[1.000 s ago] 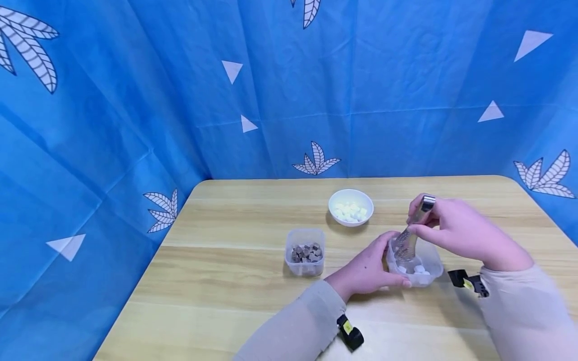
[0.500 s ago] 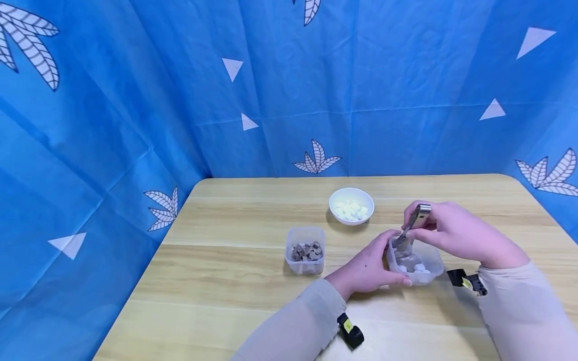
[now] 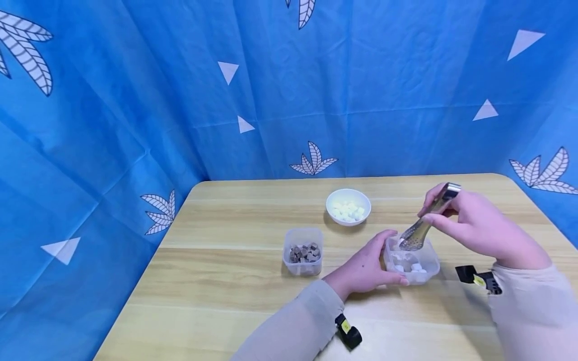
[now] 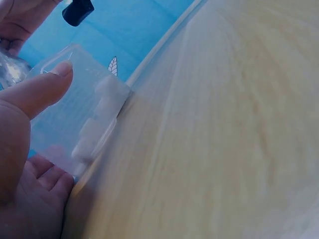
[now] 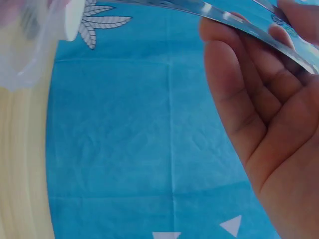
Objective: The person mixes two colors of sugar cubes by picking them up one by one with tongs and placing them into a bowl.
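My left hand (image 3: 366, 265) grips a clear plastic container (image 3: 432, 261) from its left side, thumb along the near wall. Several white chunks (image 3: 418, 268) lie in its bottom, also seen through the wall in the left wrist view. Above the container, my right hand (image 3: 480, 225) holds metal tongs (image 3: 429, 216) with perforated ends, tilted down to the left. The tong ends hang at the container's rim height; whether a piece sits between them I cannot tell. In the right wrist view, thumb and fingers pinch the tong arms (image 5: 219, 15).
Behind the container stands a white bowl (image 3: 332, 200) with several pale yellowish-white pieces. To the left is another clear container (image 3: 303, 271) holding brown chunks. All stand on a wooden table (image 3: 226, 281) with a blue patterned curtain (image 3: 280, 75) behind.
My right hand has lifted the tongs up and to the right, out of the container's bottom. The left hand keeps its grip on the container.
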Available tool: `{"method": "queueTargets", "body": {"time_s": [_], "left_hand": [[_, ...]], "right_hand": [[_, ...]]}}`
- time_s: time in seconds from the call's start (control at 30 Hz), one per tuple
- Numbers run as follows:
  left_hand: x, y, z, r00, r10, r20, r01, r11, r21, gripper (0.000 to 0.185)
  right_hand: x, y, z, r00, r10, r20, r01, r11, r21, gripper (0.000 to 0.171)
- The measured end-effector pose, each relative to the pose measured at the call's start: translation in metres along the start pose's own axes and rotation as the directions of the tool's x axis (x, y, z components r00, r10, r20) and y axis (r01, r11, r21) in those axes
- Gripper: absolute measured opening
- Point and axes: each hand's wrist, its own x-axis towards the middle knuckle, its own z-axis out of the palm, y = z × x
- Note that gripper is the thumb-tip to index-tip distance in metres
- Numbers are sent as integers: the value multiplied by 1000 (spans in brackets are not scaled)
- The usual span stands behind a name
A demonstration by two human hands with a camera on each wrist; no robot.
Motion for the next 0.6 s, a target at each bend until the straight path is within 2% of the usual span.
{"method": "queueTargets", "body": {"time_s": [0.13,0.27,0.4,0.5,0.6], "left_hand": [[0,-2,0,1000,17,-3,-17,1000,-9,103],[0,-3,1,1000,21,-9,-21,1000,-8,103],[-1,-2,2,1000,13,-4,-13,1000,-3,102],[-1,-2,2,1000,16,1,-16,1000,-9,101],[-1,-2,2,1000,19,-2,-19,1000,-18,100]], "right_hand": [[-2,-3,-5,993,72,-94,-64,994,84,23],[-2,-5,-6,973,146,-179,-118,981,156,19],[2,-7,-3,951,191,-245,-152,974,170,15],[12,-7,1,943,207,-261,-164,971,175,16],[28,-8,5,952,188,-243,-155,977,147,16]]}}
